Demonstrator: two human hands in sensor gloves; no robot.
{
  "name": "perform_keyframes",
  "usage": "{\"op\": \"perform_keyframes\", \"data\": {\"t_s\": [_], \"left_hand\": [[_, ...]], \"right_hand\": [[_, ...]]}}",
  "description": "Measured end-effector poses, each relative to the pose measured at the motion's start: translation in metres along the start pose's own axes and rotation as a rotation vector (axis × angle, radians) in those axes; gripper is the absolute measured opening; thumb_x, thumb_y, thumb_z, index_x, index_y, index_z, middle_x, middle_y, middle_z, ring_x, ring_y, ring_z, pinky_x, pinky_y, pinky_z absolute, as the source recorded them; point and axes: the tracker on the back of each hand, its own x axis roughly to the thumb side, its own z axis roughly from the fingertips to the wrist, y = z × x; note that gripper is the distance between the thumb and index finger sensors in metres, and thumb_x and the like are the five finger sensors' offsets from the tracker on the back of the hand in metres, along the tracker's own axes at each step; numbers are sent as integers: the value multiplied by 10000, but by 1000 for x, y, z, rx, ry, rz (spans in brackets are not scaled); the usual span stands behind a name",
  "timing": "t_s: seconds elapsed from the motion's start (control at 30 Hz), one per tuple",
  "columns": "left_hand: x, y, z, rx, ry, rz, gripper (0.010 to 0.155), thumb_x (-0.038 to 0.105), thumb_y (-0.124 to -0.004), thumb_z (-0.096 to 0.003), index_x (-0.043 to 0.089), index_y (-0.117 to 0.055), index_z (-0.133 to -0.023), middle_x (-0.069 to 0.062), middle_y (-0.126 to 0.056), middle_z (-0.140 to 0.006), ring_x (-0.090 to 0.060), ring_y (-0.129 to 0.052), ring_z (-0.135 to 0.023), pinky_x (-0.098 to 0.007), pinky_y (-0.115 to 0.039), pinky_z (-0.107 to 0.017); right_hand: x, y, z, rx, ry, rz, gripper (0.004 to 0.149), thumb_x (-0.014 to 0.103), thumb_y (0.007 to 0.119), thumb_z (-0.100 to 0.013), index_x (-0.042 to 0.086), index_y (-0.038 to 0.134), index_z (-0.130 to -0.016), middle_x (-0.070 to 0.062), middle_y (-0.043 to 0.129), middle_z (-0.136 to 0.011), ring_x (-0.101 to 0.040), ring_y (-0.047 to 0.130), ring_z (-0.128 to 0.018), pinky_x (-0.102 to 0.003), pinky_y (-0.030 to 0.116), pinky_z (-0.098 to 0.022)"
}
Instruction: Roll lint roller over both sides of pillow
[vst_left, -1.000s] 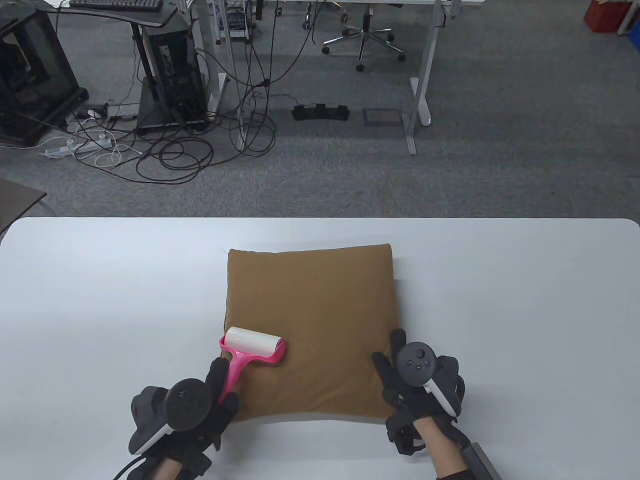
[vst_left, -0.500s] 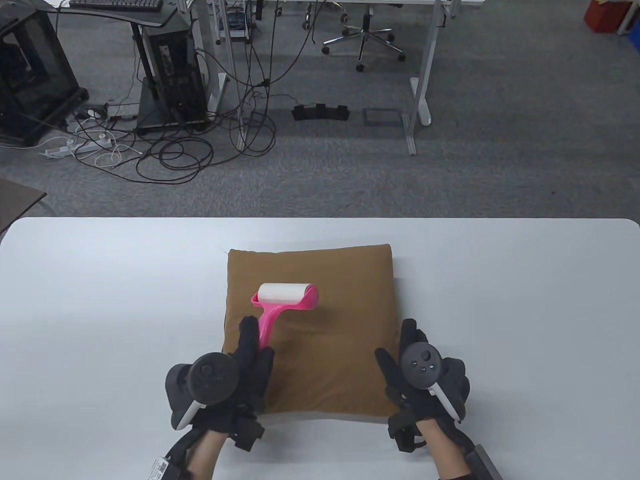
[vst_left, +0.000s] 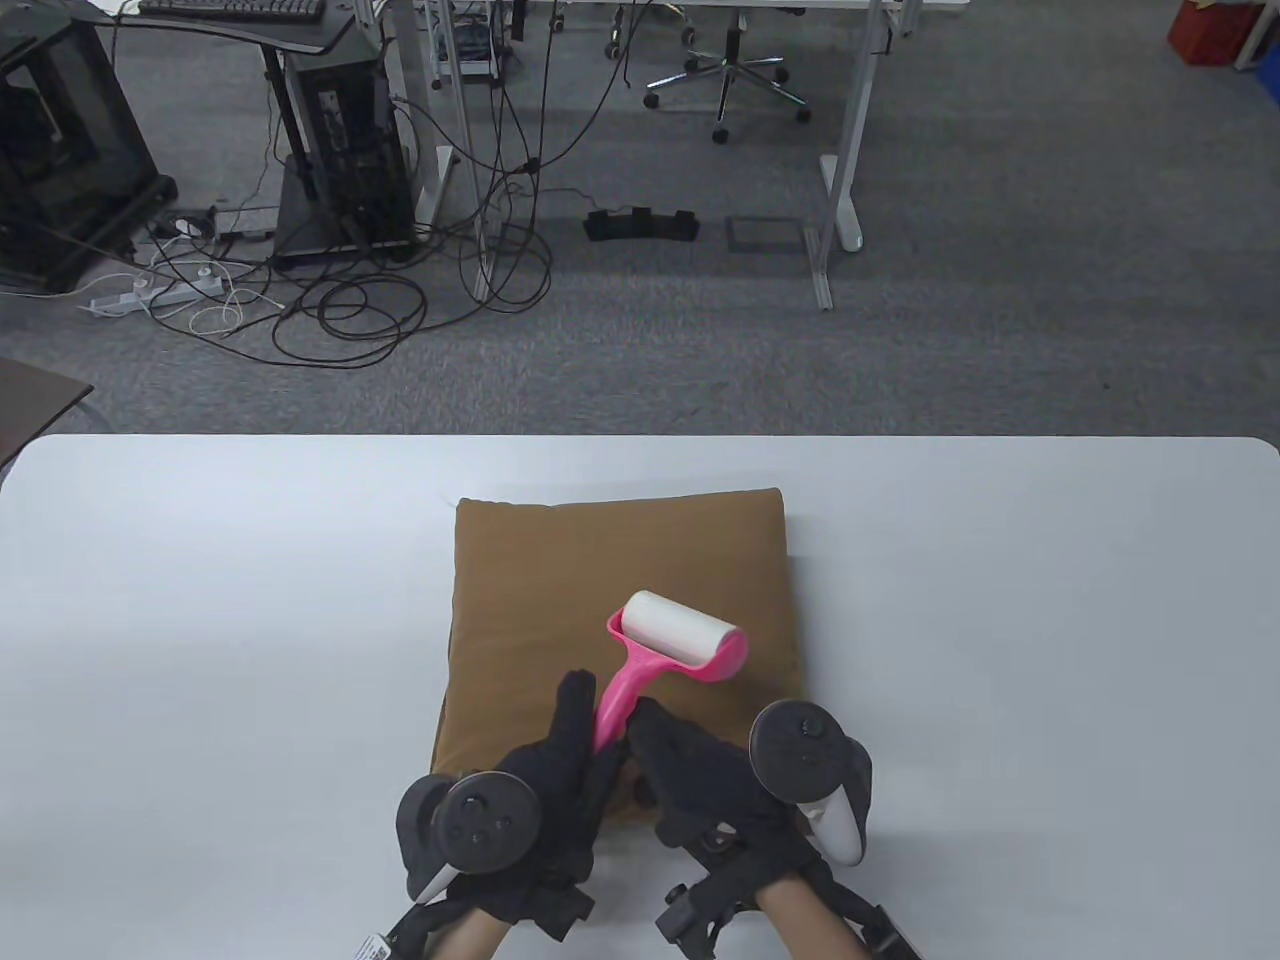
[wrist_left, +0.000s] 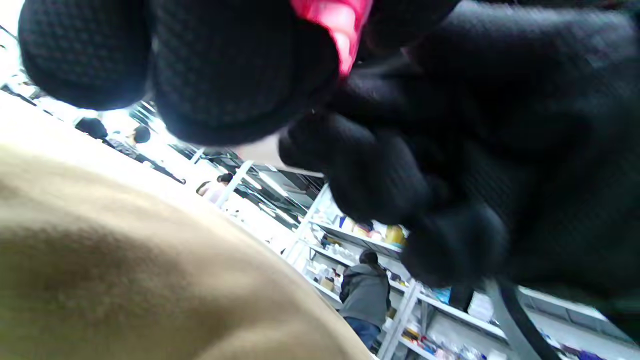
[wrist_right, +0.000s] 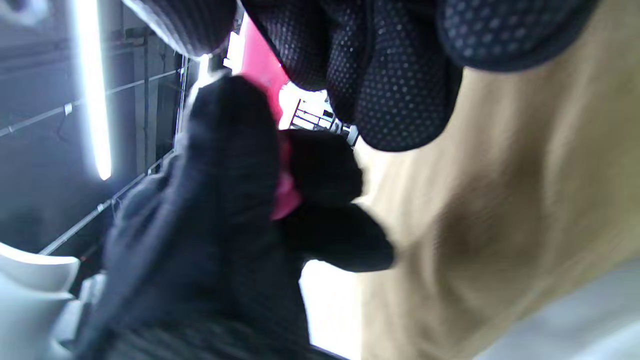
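Note:
A brown square pillow (vst_left: 620, 560) lies flat on the white table (vst_left: 200, 600). A lint roller (vst_left: 680, 638) with a pink frame and white roll rests on the pillow's near right part, its handle (vst_left: 618, 700) pointing toward me. My left hand (vst_left: 572, 735) grips the handle from the left. My right hand (vst_left: 665, 745) closes on the same handle from the right, both over the pillow's near edge. The right wrist view shows the pink handle (wrist_right: 257, 60) between dotted fingers, above the pillow (wrist_right: 525, 200). The left wrist view shows the handle (wrist_left: 342, 25) between black gloves.
The white table stretches bare to the left and right of the pillow. Beyond its far edge is grey carpet with tangled cables (vst_left: 350, 300), a computer tower (vst_left: 340, 130), desk legs (vst_left: 840, 180) and an office chair base (vst_left: 725, 85).
My left hand rolled the roller up the pillow's left side, then right and back toward me. My right hand left the pillow's near right corner and moved left onto the handle.

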Motion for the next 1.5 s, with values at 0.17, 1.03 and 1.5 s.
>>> {"op": "perform_keyframes", "data": {"t_s": [0.17,1.03,1.5], "left_hand": [[3,-3,1,-12,-29,-56,763,482,-724,-488,-1,-484,-1028,-30,-961,-674,-190,-1049,-324,-521,-861,-389],[-18,-16,-1,-304,-19,283,909,553,-835,-450,376,-221,-1097,-122,-823,-886,-279,-1004,-519,-588,-782,-492],[-90,45,11,-343,543,-230,1117,656,-876,-380,102,-259,-1128,-239,-411,-1143,-544,-590,-1009,-720,-516,-666]], "right_hand": [[2,-1,-1,11,21,30,693,487,629,-602,-60,607,-1027,-322,770,-947,-391,933,-593,-524,792,-351],[-17,-17,-12,104,-24,-107,691,387,877,-527,-65,650,-997,-204,922,-754,-312,1014,-460,-516,836,-350],[2,-78,17,-215,-96,585,647,291,735,-590,-115,501,-1035,-303,964,-760,-295,1000,-348,-514,831,-286]]}}
